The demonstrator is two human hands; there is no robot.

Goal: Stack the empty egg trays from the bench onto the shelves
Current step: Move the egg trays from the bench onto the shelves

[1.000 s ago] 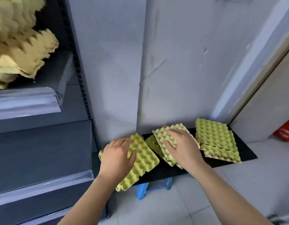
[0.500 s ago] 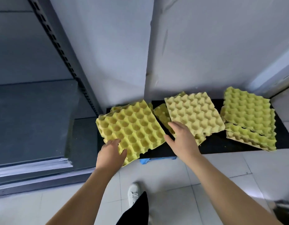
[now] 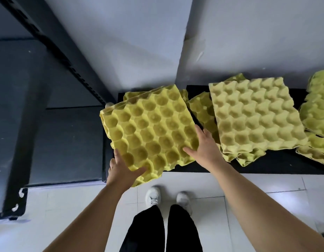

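Basically gripping yellow egg tray (image 3: 150,131) with left hand (image 3: 121,171) and right hand (image 3: 205,150) at near corners, shelving (image 3: 66,142) just off left.

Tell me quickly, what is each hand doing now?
Left hand: closed on the near corner of the yellow egg tray.
Right hand: gripping the same tray's right edge.
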